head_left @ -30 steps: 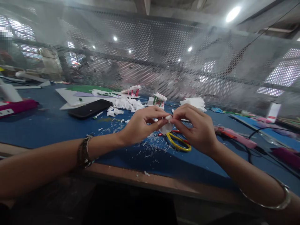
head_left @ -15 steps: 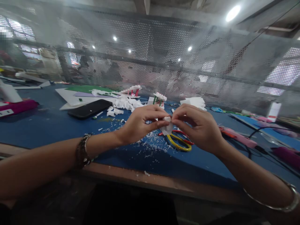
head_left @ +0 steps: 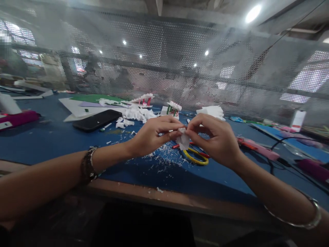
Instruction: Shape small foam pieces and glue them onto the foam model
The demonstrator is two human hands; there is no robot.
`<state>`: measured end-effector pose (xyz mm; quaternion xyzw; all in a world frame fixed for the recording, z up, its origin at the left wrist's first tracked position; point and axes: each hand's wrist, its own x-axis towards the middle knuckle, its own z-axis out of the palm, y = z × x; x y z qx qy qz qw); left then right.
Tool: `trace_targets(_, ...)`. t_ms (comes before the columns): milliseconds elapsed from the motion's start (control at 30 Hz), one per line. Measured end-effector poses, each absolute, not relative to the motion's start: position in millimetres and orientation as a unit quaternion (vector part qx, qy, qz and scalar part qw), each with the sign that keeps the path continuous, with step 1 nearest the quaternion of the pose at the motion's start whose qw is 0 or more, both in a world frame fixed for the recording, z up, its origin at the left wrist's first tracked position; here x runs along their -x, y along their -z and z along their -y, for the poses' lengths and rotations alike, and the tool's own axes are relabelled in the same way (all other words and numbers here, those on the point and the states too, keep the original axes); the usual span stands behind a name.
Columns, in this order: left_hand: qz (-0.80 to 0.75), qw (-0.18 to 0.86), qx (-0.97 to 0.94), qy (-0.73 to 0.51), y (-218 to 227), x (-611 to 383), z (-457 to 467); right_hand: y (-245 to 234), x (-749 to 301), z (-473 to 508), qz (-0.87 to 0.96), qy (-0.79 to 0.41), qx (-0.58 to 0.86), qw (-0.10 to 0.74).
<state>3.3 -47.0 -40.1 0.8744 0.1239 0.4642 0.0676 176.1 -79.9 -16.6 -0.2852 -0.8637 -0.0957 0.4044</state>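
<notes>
Between my two hands is a small piece of white paper (head_left: 183, 140), its lower part hanging down and its top crumpled. My left hand (head_left: 158, 134) pinches it from the left with thumb and fingertips. From the other side my right hand (head_left: 214, 139) pinches the paper's upper right edge, thumb against forefinger. Below the paper lie scissors (head_left: 196, 158) with yellow and red handles, partly covered by my right hand. Tiny white paper scraps (head_left: 167, 159) are scattered on the blue table (head_left: 123, 178) beneath my hands.
A black phone (head_left: 97, 120) and torn white paper (head_left: 138, 114) lie left. Two small paper models (head_left: 173, 108) (head_left: 144, 100) stand behind. Right are a pink glue gun (head_left: 259, 150) with a cable and an upright phone (head_left: 298, 120). A perforated metal screen (head_left: 164, 65) closes off the back.
The paper has turned slightly in my fingers, and its rolled top now looks flatter. My hands stay in nearly the same place, and the view has shifted a little.
</notes>
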Motion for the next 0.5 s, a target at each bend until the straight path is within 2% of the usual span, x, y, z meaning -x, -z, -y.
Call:
trace_targets(267,-0.071,0.001,-0.893,-0.444,35,4,44,16,-179,79,0.885,0.137,0.232,0.38)
trace_targets(500,-0.071,-0.013,-0.904,-0.422,30,8,46,16,-179,80,0.901,0.138,0.179,0.371)
